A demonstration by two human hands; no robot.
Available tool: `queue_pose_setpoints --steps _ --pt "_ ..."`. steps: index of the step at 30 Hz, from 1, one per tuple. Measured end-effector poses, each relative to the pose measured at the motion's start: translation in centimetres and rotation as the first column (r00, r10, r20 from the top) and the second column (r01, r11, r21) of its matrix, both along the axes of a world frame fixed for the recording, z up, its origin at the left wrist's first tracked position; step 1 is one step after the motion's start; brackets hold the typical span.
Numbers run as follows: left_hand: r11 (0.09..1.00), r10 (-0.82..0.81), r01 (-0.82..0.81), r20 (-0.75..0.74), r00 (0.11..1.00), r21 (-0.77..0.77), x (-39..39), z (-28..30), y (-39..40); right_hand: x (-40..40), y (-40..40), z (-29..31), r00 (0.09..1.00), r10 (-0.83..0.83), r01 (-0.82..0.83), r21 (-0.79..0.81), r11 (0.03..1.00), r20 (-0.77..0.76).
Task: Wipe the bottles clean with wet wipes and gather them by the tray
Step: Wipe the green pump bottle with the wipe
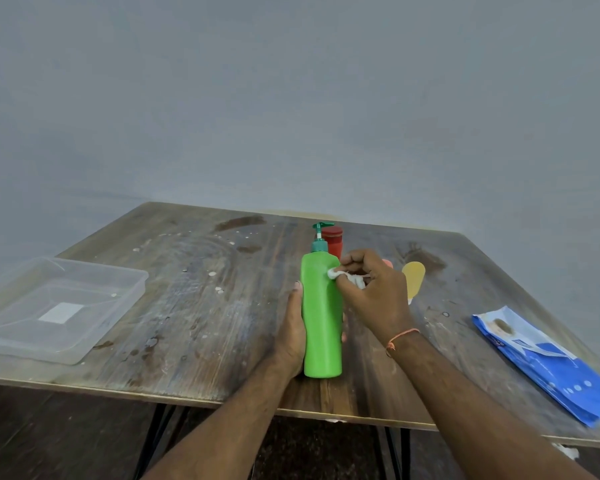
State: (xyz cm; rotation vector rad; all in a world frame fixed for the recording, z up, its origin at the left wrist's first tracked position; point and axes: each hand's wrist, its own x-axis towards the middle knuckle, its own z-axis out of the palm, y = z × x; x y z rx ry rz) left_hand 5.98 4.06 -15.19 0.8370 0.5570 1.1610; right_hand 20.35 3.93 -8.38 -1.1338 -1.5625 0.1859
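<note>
Our left hand [293,327] wraps round the lower body of the green pump bottle [321,317], palm against its left side, thumb lying up along the edge and fingertips just showing past its right side. We hold the bottle upright above the near part of the wooden table [201,306]; whether its base touches the wood we cannot tell.

Our right hand [374,289] pinches a crumpled white wet wipe [343,277] between thumb and curled fingers and presses the wad against the bottle's upper right shoulder, just below the dark green pump head. An orange thread is tied round that wrist.

Just behind the green bottle stands a red bottle [334,241] with a red cap, partly hidden by the pump. Right of the green bottle, beyond our right hand, a yellow bottle [413,278] stands on the table, and a sliver of something orange peeks out over the knuckles; we cannot tell what it is.

Well to the left of the green bottle sits the clear plastic tray [94,337], near the table's left edge. Well to its right lies the blue wet wipe pack [551,365], flat on the table, its flap peeled up.
</note>
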Motion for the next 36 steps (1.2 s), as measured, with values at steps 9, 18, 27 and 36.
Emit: queue_pose_setpoints --steps 9,18,27,36 --pt "0.999 0.012 -0.012 -0.016 1.000 0.030 0.0 -0.2 0.1 0.0 -0.3 0.2 0.991 0.043 -0.048 0.037 0.998 0.128" --pt "0.999 0.017 -0.017 -0.003 1.000 0.036 0.1 -0.3 0.2 -0.7 -0.5 0.6 0.979 0.084 -0.096 0.055 0.994 0.185" --pt "0.999 0.030 -0.029 -0.028 0.999 0.039 0.1 -0.7 0.5 -1.5 -0.3 1.1 0.980 0.077 -0.096 0.098 0.991 0.186" --pt "0.998 0.028 -0.027 -0.025 0.999 0.048 0.1 -0.8 0.4 -1.9 0.3 1.9 0.986 0.032 -0.052 0.117 0.992 0.165"
